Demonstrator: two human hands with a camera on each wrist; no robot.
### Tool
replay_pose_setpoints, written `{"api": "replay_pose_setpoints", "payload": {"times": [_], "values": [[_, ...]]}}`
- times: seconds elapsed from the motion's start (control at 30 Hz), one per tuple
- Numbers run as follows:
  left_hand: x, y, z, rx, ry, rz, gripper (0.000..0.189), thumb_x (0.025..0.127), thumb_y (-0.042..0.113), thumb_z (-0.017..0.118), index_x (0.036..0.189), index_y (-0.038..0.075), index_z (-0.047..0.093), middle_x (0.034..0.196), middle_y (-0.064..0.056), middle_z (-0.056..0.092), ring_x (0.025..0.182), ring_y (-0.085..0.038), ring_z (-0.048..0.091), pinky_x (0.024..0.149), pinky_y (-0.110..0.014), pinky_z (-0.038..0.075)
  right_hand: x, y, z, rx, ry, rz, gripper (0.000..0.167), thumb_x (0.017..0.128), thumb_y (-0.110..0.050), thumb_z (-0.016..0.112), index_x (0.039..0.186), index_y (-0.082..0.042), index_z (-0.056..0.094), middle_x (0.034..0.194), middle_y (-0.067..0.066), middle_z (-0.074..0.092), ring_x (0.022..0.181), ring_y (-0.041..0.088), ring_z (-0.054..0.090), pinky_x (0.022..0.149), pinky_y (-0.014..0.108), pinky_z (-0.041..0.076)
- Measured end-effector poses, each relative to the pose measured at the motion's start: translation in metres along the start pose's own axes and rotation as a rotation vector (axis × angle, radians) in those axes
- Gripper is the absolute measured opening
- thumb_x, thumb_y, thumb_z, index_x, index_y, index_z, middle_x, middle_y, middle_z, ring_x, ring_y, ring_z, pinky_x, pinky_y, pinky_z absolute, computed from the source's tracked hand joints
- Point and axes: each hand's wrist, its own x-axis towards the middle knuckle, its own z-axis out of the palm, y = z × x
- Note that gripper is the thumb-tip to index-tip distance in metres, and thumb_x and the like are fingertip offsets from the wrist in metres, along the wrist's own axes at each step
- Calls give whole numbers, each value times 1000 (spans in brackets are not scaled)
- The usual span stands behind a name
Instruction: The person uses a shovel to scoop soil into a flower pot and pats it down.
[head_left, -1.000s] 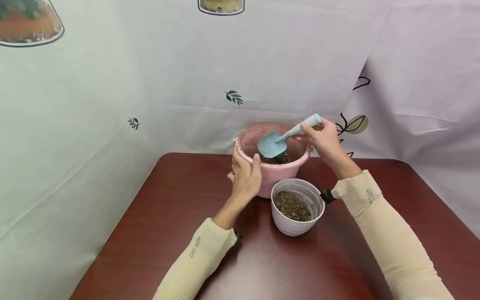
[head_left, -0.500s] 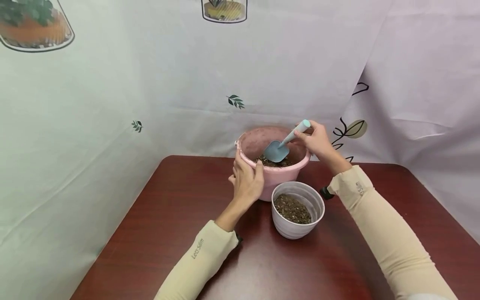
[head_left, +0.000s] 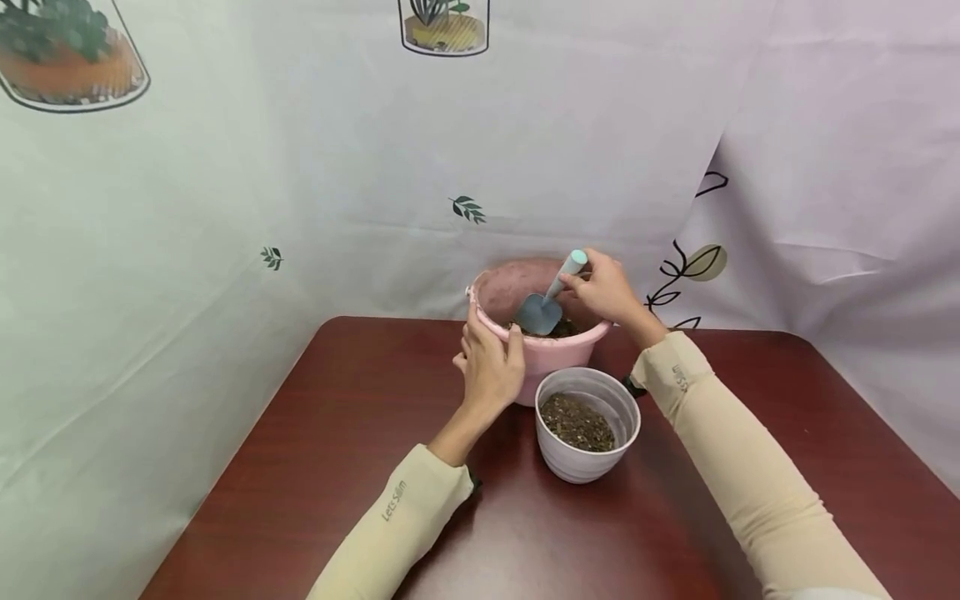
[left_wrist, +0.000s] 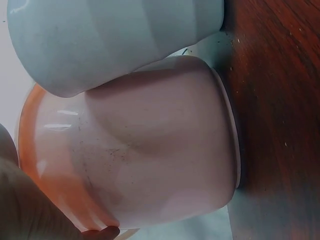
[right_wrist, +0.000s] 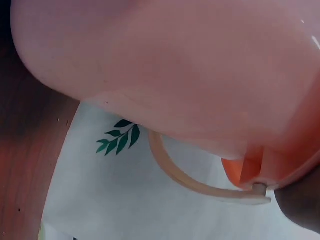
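In the head view my right hand point(head_left: 606, 292) holds a small blue garden trowel point(head_left: 540, 315) by its pale handle. The blade is down inside a pink bucket point(head_left: 558, 357), at the dark soil point(head_left: 564, 327); how deep it sits is not plain. My left hand point(head_left: 491, 371) grips the bucket's near-left rim, thumb at the edge. Just in front of the bucket stands a whitish plant pot point(head_left: 576, 462), partly filled with brown soil point(head_left: 579, 423). The left wrist view has the bucket wall point(left_wrist: 160, 145) beside the pot point(left_wrist: 115, 40). The right wrist view hides the trowel.
Everything stands on a dark red wooden table point(head_left: 360, 433). A white printed cloth point(head_left: 360, 167) hangs close behind the bucket. The bucket's curved carrying handle point(right_wrist: 185, 180) hangs on its outside, in the right wrist view. Several soil crumbs lie on the table.
My right hand has moved left and lowered the trowel, its blade passing from above the bucket's soil down to it. The left hand keeps its grip on the rim.
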Motion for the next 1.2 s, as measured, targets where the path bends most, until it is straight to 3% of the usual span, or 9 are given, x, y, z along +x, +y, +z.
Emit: {"api": "replay_pose_setpoints", "payload": {"times": [0.17, 0.33, 0.57, 0.93, 1.2], "values": [[1, -2, 0, 8, 7, 11, 76, 97, 37, 47, 153, 0, 12, 139, -27, 41, 122, -40, 43, 90, -58, 26, 0, -3, 1, -83, -24, 11, 21, 96, -12, 65, 108, 4, 60, 100, 22, 69, 90, 33, 69, 75, 41, 54], [0, -4, 2, 42, -9, 28, 76, 97, 38, 45, 152, -2, 11, 137, -28, 42, 121, -40, 44, 90, -59, 27, -3, -1, -1, -143, -32, 22, 18, 94, -16, 67, 100, 2, 64, 89, 17, 69, 81, 30, 65, 72, 40, 49], [2, -2, 1, 70, -31, 50, 77, 98, 39, 43, 152, -5, 10, 141, -30, 38, 124, -42, 42, 89, -60, 28, -2, -2, -3, -188, -34, -8, 20, 92, -22, 71, 93, -2, 67, 86, 14, 68, 80, 28, 64, 73, 40, 48], [3, -3, -4, 102, -54, 41, 78, 99, 41, 43, 152, -5, 10, 141, -30, 38, 124, -41, 43, 88, -58, 30, 0, 4, -2, -103, -53, -115, 18, 87, -21, 77, 88, -4, 71, 79, 8, 72, 72, 14, 67, 65, 23, 50], [3, -3, -4, 123, -46, 48, 77, 99, 41, 42, 151, -5, 11, 140, -30, 39, 122, -41, 45, 87, -58, 31, -1, 2, -2, -135, -93, -153, 18, 90, -21, 75, 85, -5, 68, 73, 12, 71, 61, 18, 67, 57, 27, 51]]}}
